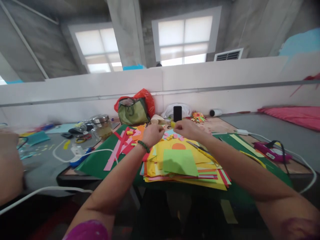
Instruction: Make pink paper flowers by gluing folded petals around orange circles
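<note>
Both my arms reach forward over a stack of coloured paper sheets (182, 166), yellow with a light green sheet on top. My left hand (152, 134), with a green bead bracelet on its wrist, is curled closed above small pink and yellow paper scraps (172, 135). My right hand (187, 129) is also closed in a pinch close beside it. What the fingers hold is too small to make out. Yellow-handled scissors (201, 150) lie on the stack just right of my right wrist.
A green mat (100, 160) with pink and red paper strips lies left. A glass jar (102, 126), a green and red bag (133, 110), a black phone (177, 113) and a paper flower (198, 116) stand behind. A glue gun (271, 151) lies right; white cables cross the table. Another person's arm (8, 163) is at far left.
</note>
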The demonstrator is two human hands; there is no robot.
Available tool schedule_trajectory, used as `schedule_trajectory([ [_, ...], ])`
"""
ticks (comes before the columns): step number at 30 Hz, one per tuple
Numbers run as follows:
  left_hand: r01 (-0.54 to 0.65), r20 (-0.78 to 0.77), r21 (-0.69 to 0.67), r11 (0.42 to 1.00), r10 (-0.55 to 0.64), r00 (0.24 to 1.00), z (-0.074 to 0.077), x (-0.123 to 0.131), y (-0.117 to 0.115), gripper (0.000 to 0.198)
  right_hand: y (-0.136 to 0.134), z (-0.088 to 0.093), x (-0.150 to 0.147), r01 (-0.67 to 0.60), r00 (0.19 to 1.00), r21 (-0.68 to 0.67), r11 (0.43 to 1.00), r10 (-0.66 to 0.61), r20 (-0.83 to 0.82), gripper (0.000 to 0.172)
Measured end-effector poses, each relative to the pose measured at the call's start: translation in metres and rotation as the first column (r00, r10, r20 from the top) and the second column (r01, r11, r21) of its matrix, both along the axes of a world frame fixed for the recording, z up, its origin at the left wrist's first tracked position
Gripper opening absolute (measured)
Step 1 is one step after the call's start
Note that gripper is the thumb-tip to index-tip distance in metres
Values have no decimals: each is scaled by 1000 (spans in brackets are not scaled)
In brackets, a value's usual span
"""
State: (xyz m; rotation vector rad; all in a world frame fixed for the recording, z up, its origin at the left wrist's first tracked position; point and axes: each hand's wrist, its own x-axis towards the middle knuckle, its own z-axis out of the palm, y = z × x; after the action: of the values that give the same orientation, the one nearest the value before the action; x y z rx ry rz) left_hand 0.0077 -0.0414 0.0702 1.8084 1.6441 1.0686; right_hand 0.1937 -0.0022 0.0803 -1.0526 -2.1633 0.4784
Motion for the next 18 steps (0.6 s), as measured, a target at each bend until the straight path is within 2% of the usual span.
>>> schedule_trajectory([
  [4, 157, 208, -207, 966, -113, 971, -17, -19, 49, 8, 44, -29, -28, -18, 991, -152, 988, -3, -135, 16],
  [7, 267, 387, -292, 919, -142, 911, -37, -30, 64, 10, 60, -57, -39, -73, 973, -320, 945, -3, -229, 24],
  [10, 329, 518, -349, 877, -112, 848, -53, -37, 71, 16, 66, -77, -43, -131, 948, -453, 882, -23, -318, 32],
  [15, 352, 651, -372, 859, -28, 758, -71, -41, 82, 23, 66, -88, -40, -192, 918, -569, 800, -58, -392, 36],
  [18, 346, 698, -375, 860, 16, 716, -78, -40, 86, 19, 63, -90, -38, -201, 911, -577, 791, -66, -408, 34],
])
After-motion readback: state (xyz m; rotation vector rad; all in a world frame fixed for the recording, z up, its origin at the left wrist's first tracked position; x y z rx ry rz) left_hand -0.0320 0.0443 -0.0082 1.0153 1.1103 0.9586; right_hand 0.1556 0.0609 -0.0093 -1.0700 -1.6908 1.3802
